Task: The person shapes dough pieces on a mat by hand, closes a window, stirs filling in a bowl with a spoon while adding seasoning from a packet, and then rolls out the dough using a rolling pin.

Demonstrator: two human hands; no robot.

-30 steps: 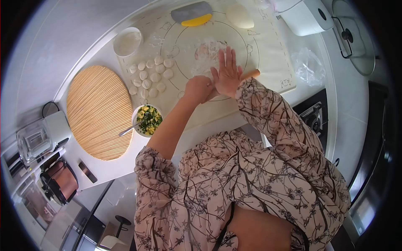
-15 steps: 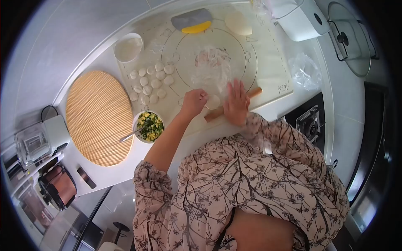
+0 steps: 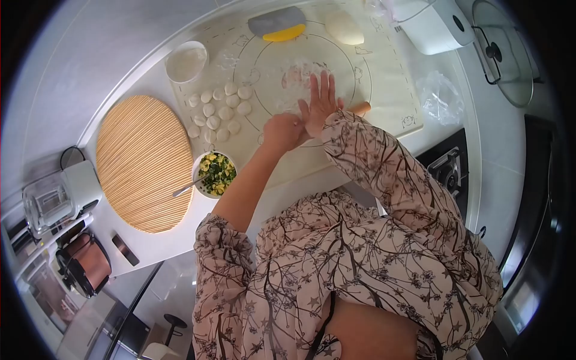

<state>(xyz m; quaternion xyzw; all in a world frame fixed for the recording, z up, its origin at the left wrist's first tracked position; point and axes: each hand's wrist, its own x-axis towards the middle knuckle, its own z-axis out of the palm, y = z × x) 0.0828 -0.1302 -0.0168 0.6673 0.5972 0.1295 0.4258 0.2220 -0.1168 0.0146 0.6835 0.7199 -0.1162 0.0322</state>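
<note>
My right hand (image 3: 321,107) lies flat over a wooden rolling pin, its fingers stretched out and spread. Only one end of the rolling pin (image 3: 361,108) shows beyond the wrist. Beside it my left hand (image 3: 283,130) is closed, its fingertips against the right hand's thumb side. The small dough wrapper it pinches at the edge is hidden now under the hands. Both hands are over the floured pastry mat (image 3: 282,171). Several small dough pieces (image 3: 225,113) lie to the left. A bowl of chopped green and yellow filling (image 3: 218,173) with a spoon (image 3: 189,187) stands near my left forearm.
A round slatted tray (image 3: 144,165) lies at the left. Behind are a bowl of flour (image 3: 187,62), a grey-and-yellow scraper (image 3: 277,24) and a larger dough lump (image 3: 344,27). On the right are a plastic bag (image 3: 441,99), a white appliance (image 3: 429,27) and a gas burner (image 3: 449,177).
My right hand and the rolling pin have moved forward and left, rolling away from my body. The dough wrapper, visible before between the hands, is now covered. My left hand has shifted slightly forward.
</note>
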